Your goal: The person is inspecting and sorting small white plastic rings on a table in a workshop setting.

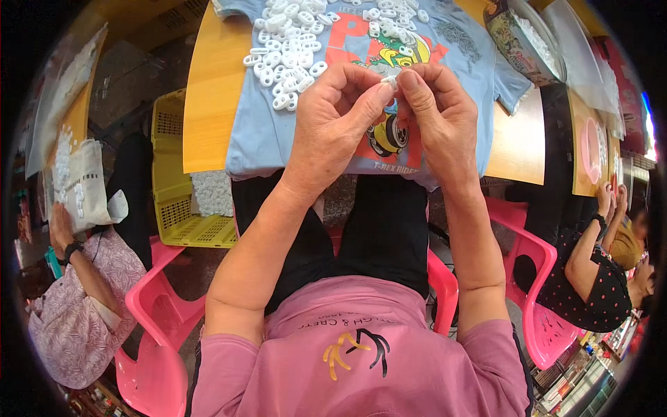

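Observation:
My left hand (pixel 340 121) and my right hand (pixel 441 111) meet over the table, thumbs and fingertips closed in a pinch. Between them is a small white plastic piece (pixel 390 81), mostly covered by the fingertips. Beneath lies a blue printed T-shirt (pixel 260 142), spread across the table like a cloth. Left of my left hand, a heap of white oval plastic pieces with two holes (pixel 281 62) rests on the shirt. More of these white pieces (pixel 392 21) lie loosely beyond my hands.
A patterned tub (pixel 517 42) holding white pieces stands at the far right of the wooden table (pixel 212 90). On the left is a yellow crate (pixel 174 208) beside a bag of white pieces (pixel 212 193). Pink chairs (pixel 156 313) and other people sit on both sides.

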A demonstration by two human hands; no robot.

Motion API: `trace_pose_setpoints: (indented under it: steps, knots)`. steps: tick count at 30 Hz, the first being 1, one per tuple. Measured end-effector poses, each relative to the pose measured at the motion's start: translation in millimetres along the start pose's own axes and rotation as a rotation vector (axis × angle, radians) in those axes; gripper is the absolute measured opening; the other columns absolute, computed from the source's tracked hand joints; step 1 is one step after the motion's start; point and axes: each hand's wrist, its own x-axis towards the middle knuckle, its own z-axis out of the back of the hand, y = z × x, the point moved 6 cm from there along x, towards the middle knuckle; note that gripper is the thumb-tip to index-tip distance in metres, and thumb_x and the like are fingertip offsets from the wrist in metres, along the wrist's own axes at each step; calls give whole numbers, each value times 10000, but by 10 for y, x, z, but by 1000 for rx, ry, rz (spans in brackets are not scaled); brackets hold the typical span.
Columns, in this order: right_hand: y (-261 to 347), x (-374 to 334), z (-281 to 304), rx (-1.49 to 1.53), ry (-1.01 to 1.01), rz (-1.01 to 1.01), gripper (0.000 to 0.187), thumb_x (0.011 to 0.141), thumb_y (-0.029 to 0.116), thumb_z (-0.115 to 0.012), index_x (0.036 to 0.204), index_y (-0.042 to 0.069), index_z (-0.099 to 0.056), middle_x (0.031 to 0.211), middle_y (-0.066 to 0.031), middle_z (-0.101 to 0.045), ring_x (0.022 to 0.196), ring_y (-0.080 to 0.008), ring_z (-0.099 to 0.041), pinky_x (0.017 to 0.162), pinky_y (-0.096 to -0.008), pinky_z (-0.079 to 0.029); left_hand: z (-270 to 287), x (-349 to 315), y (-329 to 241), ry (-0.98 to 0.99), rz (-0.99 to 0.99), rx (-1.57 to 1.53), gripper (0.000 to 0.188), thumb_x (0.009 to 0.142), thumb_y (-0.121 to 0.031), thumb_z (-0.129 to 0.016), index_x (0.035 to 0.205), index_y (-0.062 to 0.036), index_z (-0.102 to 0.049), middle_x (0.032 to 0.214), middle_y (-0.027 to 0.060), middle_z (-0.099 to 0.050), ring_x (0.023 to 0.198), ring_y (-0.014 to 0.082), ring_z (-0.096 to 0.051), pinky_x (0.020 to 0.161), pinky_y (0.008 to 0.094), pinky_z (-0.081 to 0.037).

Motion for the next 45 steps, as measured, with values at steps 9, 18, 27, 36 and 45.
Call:
trace_pose_setpoints:
  steps: [9,18,27,36,45]
  knots:
    - [-2,0,-35,-52,11,11,163,953,139,-620,1012,-12,-627,840,-11,-624,680,-48,-548,615,-219,-524,15,-3,10,4,12,-22,132,912,-111,-663,961,2,-616,844,16,-651,765,48,-595,676,198,-489]
    - [158,9,87,-119,90,66,188,964,133,-601,1055,-28,-631,885,-43,-641,726,-80,-592,652,-223,-519,19,17,30,52,27,-26,153,917,-143,-657,956,-2,-616,821,16,-650,713,50,-576,643,203,-479]
    - [502,86,64,-794,278,653,149,878,62,-661,1002,0,-606,884,-109,-623,744,-230,-617,659,-294,-493,2,6,16,56,35,-15,171,911,-157,-671,943,0,-612,805,22,-648,693,57,-571,635,210,-480]
    - [489,108,0,-855,407,700,83,888,37,-623,942,10,-566,850,-142,-559,747,-334,-576,639,-366,-467,-21,-10,8,76,55,-14,144,905,-114,-673,942,9,-610,804,32,-653,707,59,-588,639,208,-492]
    - [393,68,-55,-732,336,676,79,889,30,-619,922,3,-553,824,-141,-543,728,-320,-562,631,-350,-465,7,-1,22,49,56,-16,130,906,-99,-664,939,14,-609,806,34,-653,702,65,-588,639,210,-494]
